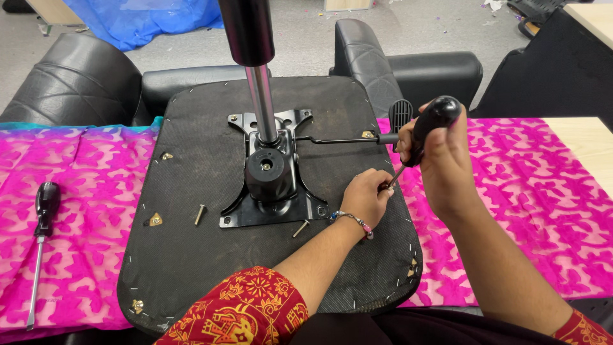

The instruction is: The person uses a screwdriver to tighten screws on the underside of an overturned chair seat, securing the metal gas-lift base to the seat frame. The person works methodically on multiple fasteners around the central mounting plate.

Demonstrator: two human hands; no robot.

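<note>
Head view. Chair seat [191, 268] lies upside down on pink cloth [530, 191], underside up, armrests pointing far. Black mounting plate [268, 211] sits at seat centre w/ gas cylinder [258, 76] standing upright out of it; lever [338, 139] runs right from the plate to a ribbed paddle.

My right hand [447, 166] is clenched round the black handle of a screwdriver [428, 128], shaft angled down and left. My left hand [364, 198] pinches the shaft tip w/ fingers closed on it, just right of the plate's near-right corner. Tip itself is hidden by my fingers, so I cannot tell whether it is seated in a screw or which hole it is over.

Progress, as I judge it: plate is positioned but not fully fastened. Two screws lie loose on the seat: screw A [200, 214] left of the plate's near-left corner, screw B [301, 228] just near the plate's near edge. Near-left and far corner holes look open, though they are small and I cannot be sure. Near-right corner appears to be the one in hand; at least the two loose screws are left to deal with.

Spare driver [39, 249] lies on the cloth well left of the seat, handle far, blade near, untouched. Brass fittings [155, 220] show at points round the seat edge.
</note>
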